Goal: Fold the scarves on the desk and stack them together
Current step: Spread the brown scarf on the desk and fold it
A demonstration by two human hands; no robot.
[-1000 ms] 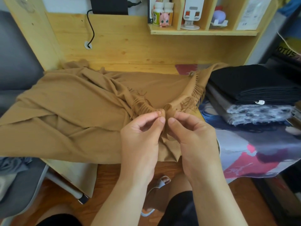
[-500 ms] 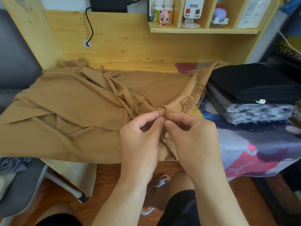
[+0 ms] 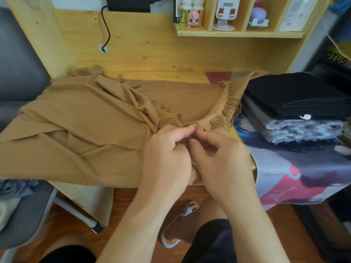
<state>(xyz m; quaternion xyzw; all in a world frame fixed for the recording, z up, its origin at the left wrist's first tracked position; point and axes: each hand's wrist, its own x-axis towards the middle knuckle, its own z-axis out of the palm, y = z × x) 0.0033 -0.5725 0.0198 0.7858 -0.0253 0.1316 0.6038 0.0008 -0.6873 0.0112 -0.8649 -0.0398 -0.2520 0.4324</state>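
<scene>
A tan fringed scarf lies spread and rumpled over the wooden desk, draping past its left and front edges. My left hand and my right hand meet at the desk's front centre, each pinching a fringed end of the tan scarf between thumb and fingertips, the two ends held together. At the right a folded black scarf rests on a folded grey scarf, forming a stack.
A patterned mat covers the desk's right part under the stack. A shelf with small items hangs on the back panel. A grey chair stands at the lower left; a black cable runs down the back panel.
My right thumb and fingers have shifted slightly left along the fringe toward my left hand. The scarf has barely moved.
</scene>
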